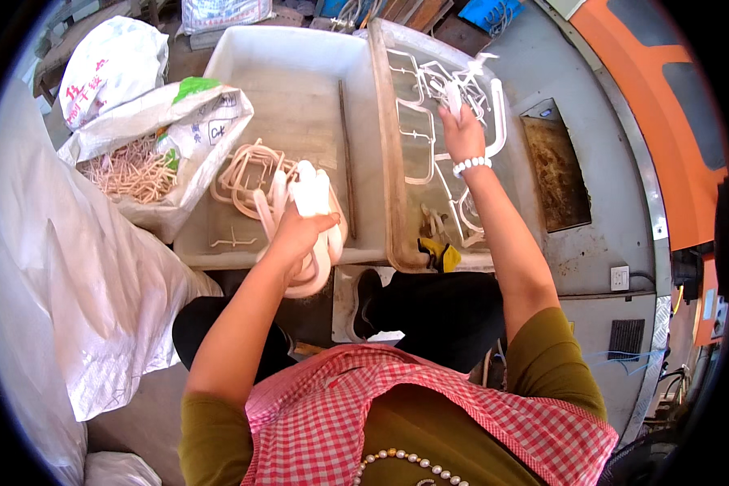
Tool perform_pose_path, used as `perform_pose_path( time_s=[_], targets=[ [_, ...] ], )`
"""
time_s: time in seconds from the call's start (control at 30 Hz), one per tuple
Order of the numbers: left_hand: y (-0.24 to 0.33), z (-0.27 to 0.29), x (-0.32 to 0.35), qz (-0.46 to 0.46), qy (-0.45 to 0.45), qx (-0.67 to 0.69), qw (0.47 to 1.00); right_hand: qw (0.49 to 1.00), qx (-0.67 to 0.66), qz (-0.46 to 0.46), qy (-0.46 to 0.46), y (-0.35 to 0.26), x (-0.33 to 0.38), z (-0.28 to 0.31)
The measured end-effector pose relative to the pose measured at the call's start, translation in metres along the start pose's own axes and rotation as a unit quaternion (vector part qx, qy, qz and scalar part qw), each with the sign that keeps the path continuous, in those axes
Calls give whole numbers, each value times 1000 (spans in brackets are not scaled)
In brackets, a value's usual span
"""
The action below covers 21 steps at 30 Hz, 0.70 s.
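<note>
My left hand (294, 235) is closed around a bundle of curved, pale plastic pieces (326, 257), held over the front of the left white tub (366, 162). Their upper ends catch the light and look bright white. More looped, pinkish plastic frames (251, 166) lie in that tub just beyond the hand. On the right, my right hand (463, 138) reaches into the second tub (395, 219), its fingers closed on a white plastic piece (454, 99). Around it lie thin white plastic frames (417, 142) and a thick white curved piece (497, 121).
An open woven sack (211, 134) of thin pinkish plastic scraps (134, 172) stands left of the tubs, beside a tied white bag (113, 69). A yellow and black object (441, 253) sits at the right tub's near edge. Grey and orange machinery (664, 121) borders the right side.
</note>
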State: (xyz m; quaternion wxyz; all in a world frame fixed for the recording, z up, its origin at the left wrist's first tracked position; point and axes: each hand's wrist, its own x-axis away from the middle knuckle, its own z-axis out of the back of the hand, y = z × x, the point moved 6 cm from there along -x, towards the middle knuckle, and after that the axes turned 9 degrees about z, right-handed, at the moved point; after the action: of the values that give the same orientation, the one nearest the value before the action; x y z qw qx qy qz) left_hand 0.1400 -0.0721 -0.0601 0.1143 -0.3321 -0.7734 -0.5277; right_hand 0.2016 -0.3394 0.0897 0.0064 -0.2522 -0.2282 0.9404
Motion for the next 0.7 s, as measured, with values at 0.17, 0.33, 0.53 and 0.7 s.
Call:
perform_pose_path(
  time_s=[0.17, 0.33, 0.53, 0.7],
  targets=[
    [3, -13, 4, 38, -116, 138, 983, 966, -152, -120, -169, 8, 51, -47],
    [0, -31, 3, 12, -170, 155, 973, 846, -413, -194, -277, -46, 106, -102],
    [-8, -26, -1, -14, -107, 230, 967, 736, -570, -263, -253, -83, 125, -119],
    [-2, -22, 0, 21, -153, 215, 964, 964, -177, 144, -134, -69, 69, -83]
  ],
)
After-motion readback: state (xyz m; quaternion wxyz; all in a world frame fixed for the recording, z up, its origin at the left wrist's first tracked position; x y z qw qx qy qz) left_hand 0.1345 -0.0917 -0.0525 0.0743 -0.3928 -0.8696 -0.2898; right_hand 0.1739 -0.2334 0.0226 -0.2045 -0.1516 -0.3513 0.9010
